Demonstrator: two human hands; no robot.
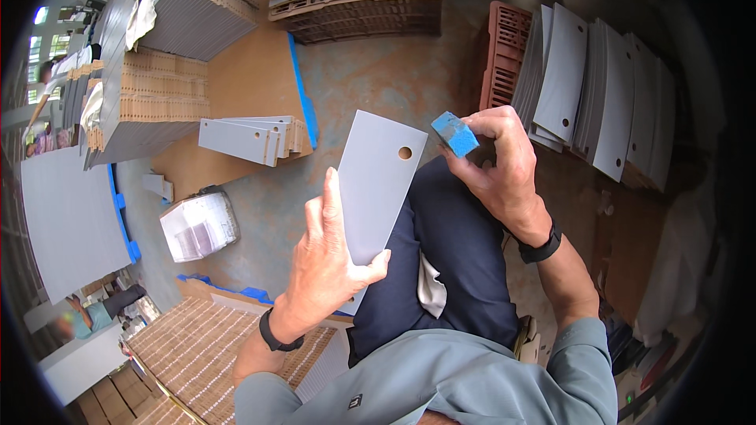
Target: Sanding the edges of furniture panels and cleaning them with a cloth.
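My left hand grips a flat grey panel by its lower part, thumb on one edge and fingers along the other. The panel is tilted over my lap and has one round hole near its upper right corner. In my right hand is a blue sponge-like block, pinched between thumb and fingers. Darker worn patches show on its top. The block is just right of the panel's upper corner, with a small gap between them.
Several similar grey panels lie fanned on a brown board at left, near tall stacks. More panels lean by a reddish crate at right. A white box sits on the floor. Other people are at far left.
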